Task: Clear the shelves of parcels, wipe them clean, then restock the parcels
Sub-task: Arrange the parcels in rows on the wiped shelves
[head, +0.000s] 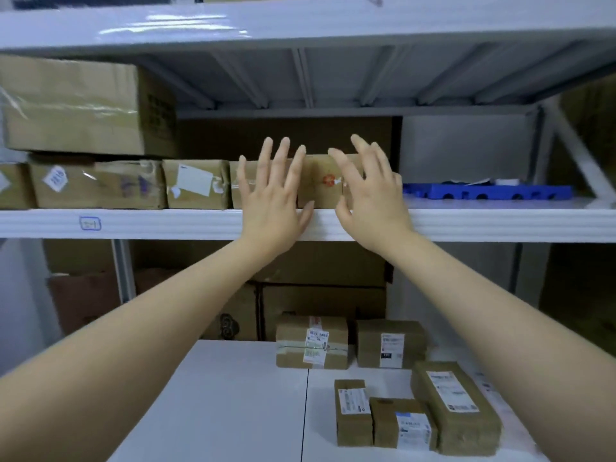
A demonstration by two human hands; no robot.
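Brown cardboard parcels stand in a row on the white middle shelf [166,223]. One with a red mark [321,181] sits at the row's right end, partly hidden by my hands. My left hand [275,198] is raised in front of the parcels just left of it, fingers spread and straight. My right hand [370,191] is spread open at that parcel's right side. Neither hand grips anything. Whether the fingers touch the parcels is unclear. Several labelled parcels [311,343] lie on the white table [216,405] below.
A large carton [76,105] lies on top of the row at the left. A blue perforated tray [486,191] lies on the shelf's right part. More cartons [320,295] fill the lower shelf behind the table. A white upper shelf [300,25] overhangs.
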